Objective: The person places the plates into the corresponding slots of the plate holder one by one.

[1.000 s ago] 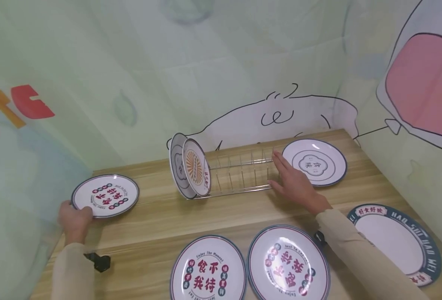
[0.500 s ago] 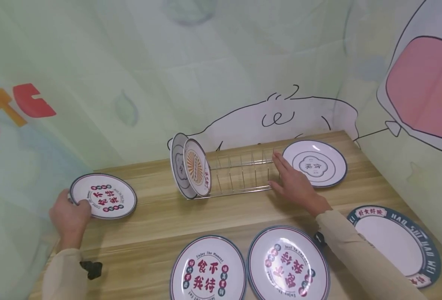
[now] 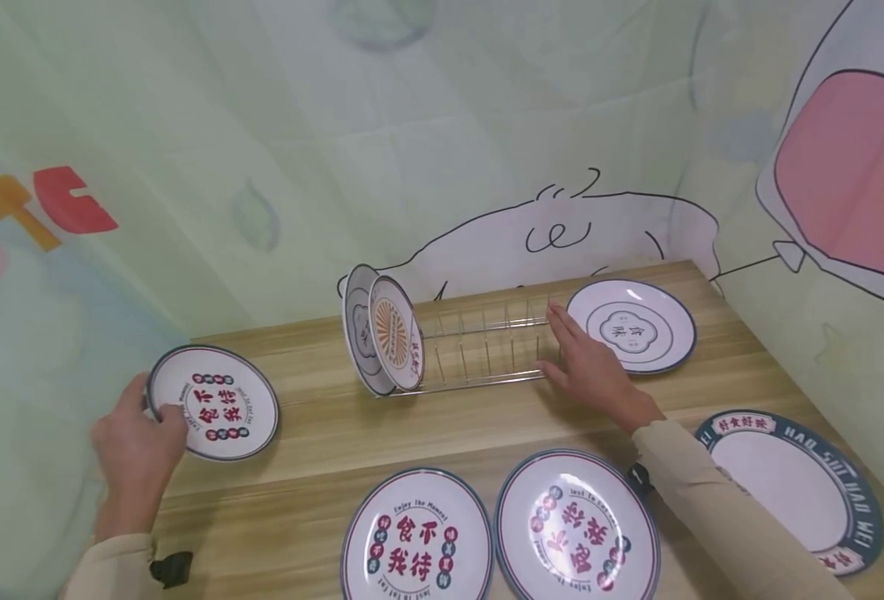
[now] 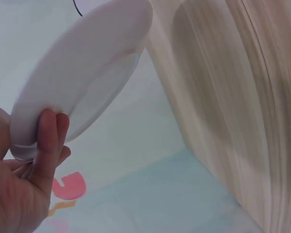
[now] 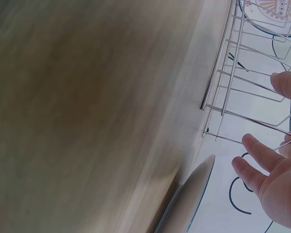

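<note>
My left hand (image 3: 137,437) grips the left rim of a round white plate (image 3: 220,403) with red lettering, thumb on top. In the left wrist view the plate's pale underside (image 4: 87,73) is tilted above the wooden table, fingers beneath it. A metal wire dish rack (image 3: 479,382) stands near the back, with two plates upright at its left end: one with an orange sunburst (image 3: 395,333), the other with a grey centre (image 3: 359,308). My right hand (image 3: 591,367) touches the rack's right end, fingers extended; in the right wrist view its fingers (image 5: 259,155) lie beside the end wires.
Right of the rack lies a blue-rimmed plate (image 3: 636,337). Two red-lettered plates, one left (image 3: 415,529) and one right (image 3: 578,533), lie in front. A green-rimmed oval plate (image 3: 779,483) is at the right. Printed fabric (image 3: 284,167) hangs behind the wooden table (image 3: 322,433).
My left hand has drawn back toward the near left and lifted and tilted the plate, turning its face toward me. My right hand has stayed at the rack's end.
</note>
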The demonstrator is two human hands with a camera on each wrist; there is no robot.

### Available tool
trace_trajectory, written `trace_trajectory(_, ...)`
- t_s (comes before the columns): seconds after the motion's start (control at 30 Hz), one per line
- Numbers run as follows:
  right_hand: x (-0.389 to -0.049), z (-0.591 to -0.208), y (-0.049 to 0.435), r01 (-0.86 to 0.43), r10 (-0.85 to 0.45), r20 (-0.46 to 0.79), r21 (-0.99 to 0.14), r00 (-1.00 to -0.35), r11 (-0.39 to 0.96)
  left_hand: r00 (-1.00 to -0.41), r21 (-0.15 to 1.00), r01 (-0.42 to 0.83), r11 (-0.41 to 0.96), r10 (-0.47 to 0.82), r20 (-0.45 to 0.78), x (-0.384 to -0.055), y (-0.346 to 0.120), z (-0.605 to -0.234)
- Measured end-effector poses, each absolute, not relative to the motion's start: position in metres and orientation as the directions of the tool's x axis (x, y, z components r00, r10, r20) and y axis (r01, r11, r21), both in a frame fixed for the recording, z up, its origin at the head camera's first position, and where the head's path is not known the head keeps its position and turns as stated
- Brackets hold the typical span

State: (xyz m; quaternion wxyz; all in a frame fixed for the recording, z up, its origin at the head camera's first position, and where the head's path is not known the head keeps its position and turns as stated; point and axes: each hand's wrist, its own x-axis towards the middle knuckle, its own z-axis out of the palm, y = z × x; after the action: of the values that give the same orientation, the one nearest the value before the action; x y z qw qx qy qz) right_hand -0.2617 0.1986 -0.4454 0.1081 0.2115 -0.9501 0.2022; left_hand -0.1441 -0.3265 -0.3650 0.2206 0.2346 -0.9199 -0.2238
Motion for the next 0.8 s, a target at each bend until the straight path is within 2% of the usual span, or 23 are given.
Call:
trace_trajectory(0.33,-0.262,-0.445,0.199,-0.444,-0.362,0.279,-0.34,-0.89,0.829,-0.773,0.467,-0.317,0.825,-0.51,0.376,-0.117,-0.292,-0.335)
trace_trajectory(0.5,-0.262,-0.443,0.2,-0.438,-0.358,0.273,-0.343,-0.893,0.831,-0.795,0.391,-0.306,0.868,-0.459,0.396,-0.103,-0.268,-0.314)
trace_trajectory(0.7,-0.262,-0.443,0.199,-0.437,-0.359,0.267,-0.345,-0.894,0.831,-0.83,0.342,-0.321,0.883,-0.436,0.348,-0.083,-0.242,-0.295)
trace_trajectory(0.8,-0.261,-0.444,0.199,-0.437,-0.358,0.27,-0.342,-0.894,0.832,-0.841,0.327,-0.28,0.903,-0.395,0.371,-0.073,-0.233,-0.291)
